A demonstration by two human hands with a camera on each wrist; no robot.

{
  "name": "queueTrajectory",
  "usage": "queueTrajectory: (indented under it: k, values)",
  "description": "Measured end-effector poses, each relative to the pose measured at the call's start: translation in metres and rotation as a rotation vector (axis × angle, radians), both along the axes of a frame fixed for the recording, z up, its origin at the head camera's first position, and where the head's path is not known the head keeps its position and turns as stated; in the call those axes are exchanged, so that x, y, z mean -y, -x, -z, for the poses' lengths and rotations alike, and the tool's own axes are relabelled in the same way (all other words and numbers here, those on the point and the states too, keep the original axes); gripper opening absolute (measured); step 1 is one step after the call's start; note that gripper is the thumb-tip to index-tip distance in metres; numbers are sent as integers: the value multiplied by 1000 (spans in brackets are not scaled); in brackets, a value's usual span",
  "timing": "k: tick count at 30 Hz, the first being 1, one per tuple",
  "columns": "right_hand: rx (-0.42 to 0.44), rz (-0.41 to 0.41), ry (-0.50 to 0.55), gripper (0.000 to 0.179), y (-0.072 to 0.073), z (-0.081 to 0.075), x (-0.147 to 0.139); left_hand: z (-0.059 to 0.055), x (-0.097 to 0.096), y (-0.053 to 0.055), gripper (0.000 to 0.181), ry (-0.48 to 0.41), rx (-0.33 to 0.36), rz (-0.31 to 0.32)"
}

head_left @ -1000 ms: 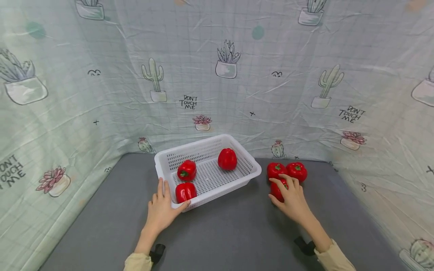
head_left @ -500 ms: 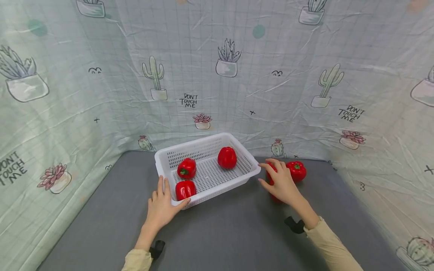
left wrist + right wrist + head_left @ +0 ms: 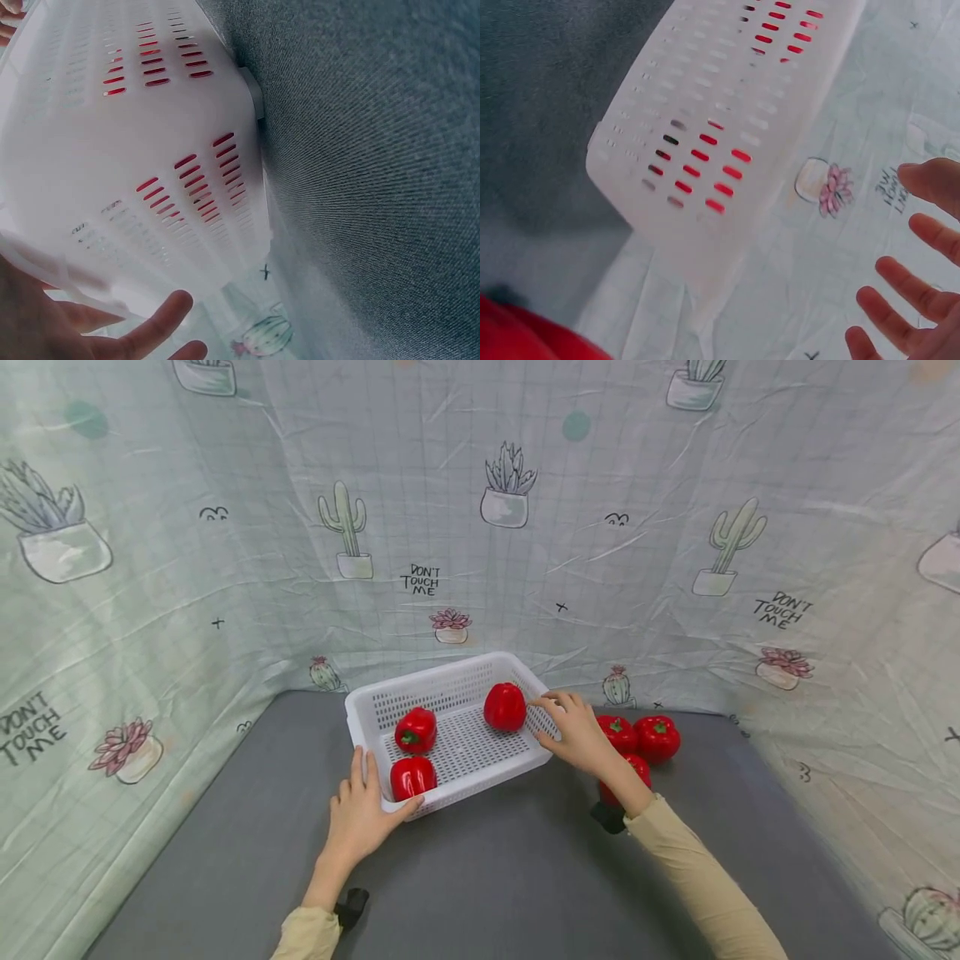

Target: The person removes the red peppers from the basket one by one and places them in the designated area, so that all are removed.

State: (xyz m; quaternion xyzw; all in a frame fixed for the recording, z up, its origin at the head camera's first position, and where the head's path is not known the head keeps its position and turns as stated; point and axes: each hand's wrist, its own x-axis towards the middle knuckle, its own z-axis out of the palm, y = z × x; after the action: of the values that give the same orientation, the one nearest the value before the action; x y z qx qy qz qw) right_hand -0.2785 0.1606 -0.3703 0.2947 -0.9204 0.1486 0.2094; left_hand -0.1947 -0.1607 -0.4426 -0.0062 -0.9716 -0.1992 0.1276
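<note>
A white perforated plastic basket [image 3: 422, 678] stands on the grey table, holding three red bell peppers: one at right [image 3: 505, 707], one lying with its green stem showing [image 3: 416, 732], one near the front left corner [image 3: 412, 777]. My left hand [image 3: 358, 818] rests on that corner, thumb along the front rim and fingers extended along the left side, also visible in the left wrist view. Over the basket's right end is my right hand [image 3: 581, 739], fingers spread and holding nothing; the right wrist view confirms bare fingers [image 3: 904, 289].
Three more red bell peppers sit to the right of the basket: a back left one [image 3: 617, 731], a back right one [image 3: 657, 739] and a front one [image 3: 637, 768] partly behind my right forearm. Cactus-printed cloth [image 3: 450, 527] hangs behind and at both sides.
My right hand has moved left, from the peppers on the table to the basket's right end, with nothing in it. The left hand keeps its place at the corner.
</note>
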Motion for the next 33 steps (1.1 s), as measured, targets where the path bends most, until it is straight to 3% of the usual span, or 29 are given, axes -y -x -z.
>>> queueTrajectory:
  k: [10, 18, 25, 33]
  values:
    - [49, 2, -82, 49, 28, 11, 26, 0, 0, 0, 104, -6, -3, 8]
    - [43, 46, -194, 50, 51, 3, 37, 0, 0, 0, 104, -10, -10, -4]
    - [66, 1, -252, 45, 69, -4, 41, 0, 0, 0, 104, -15, -14, -5]
    - [17, -29, -383, 47, 87, -1, 41, -1, 0, -2, 104, -13, 5, -7]
